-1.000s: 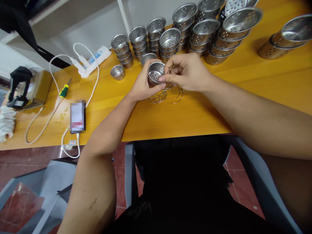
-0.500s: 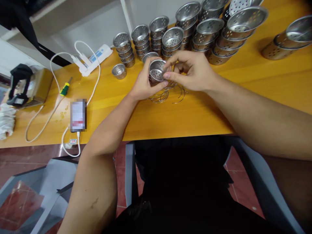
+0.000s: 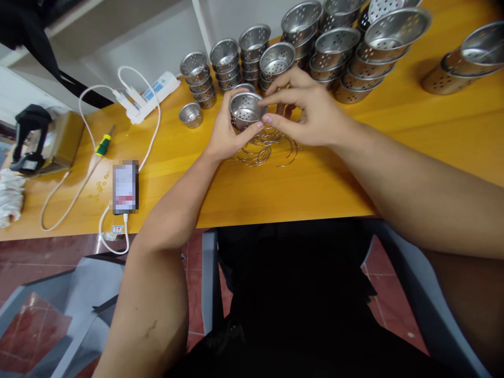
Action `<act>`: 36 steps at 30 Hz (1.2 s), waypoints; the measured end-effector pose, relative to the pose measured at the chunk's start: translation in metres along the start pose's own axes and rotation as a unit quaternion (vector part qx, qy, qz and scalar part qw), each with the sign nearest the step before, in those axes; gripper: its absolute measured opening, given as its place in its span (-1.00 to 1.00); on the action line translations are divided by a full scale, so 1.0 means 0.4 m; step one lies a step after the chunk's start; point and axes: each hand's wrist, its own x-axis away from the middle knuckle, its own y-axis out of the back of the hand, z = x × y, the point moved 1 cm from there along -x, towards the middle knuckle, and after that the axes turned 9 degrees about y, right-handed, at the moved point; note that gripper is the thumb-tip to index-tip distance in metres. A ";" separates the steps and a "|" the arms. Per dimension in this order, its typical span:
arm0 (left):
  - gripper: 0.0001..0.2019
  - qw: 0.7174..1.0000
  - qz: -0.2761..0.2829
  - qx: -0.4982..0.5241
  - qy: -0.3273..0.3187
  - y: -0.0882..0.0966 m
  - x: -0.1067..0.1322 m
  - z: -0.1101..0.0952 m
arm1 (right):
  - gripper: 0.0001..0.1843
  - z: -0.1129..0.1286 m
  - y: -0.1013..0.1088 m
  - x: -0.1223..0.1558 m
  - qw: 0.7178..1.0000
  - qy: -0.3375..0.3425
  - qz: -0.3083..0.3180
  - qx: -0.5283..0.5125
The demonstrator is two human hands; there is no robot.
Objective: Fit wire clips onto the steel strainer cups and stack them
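While the left hand (image 3: pixel 225 137) wraps the perforated metal cup (image 3: pixel 246 112), the cup now sits a bit further left than half a second ago, measured against the stacks. Open mouth faces up, tilted toward the camera; floor holes show. Can't tell if its base clears the worktop (image 3: pixel 299 194).

Left fingers: closed round the cup wall, thumb along the near rim. Right hand (image 3: pixel 311 113): index straighter than before, when it curled in over the mouth; tip is now at the cup's right rim, thumb just below. Narrow gap between them. Can't tell if they pinch the rim or a wire.

My read: left hand carries the cup, right fingers work lightly at the edge. No attached wire visible, so the cup looks unfinished or just being checked; not certain.

Just nearer than the cup: loose wire rings (image 3: pixel 264 154), overlapping. Right behind it: another cup (image 3: pixel 241 88), mostly hidden. Beyond that: cup stacks (image 3: pixel 275 65). Left of it: small loose cup (image 3: pixel 191 116). Well left: power strip (image 3: pixel 155 97), phone (image 3: pixel 125 187), screwdriver (image 3: pixel 104 146).
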 end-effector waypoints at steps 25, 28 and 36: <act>0.15 1.000 0.025 -0.011 -0.004 -0.001 -0.001 -0.027 | -0.47 -0.001 -0.020 0.007 0.998 -0.009 0.050 0.028; 0.13 1.000 0.026 -0.012 -0.001 0.001 -0.001 -0.025 | -0.46 0.007 -0.020 0.006 0.998 -0.037 0.048 0.006; 0.15 1.000 0.022 -0.008 -0.003 0.003 -0.001 -0.017 | -0.39 -0.009 -0.021 0.008 0.999 -0.032 0.032 0.004</act>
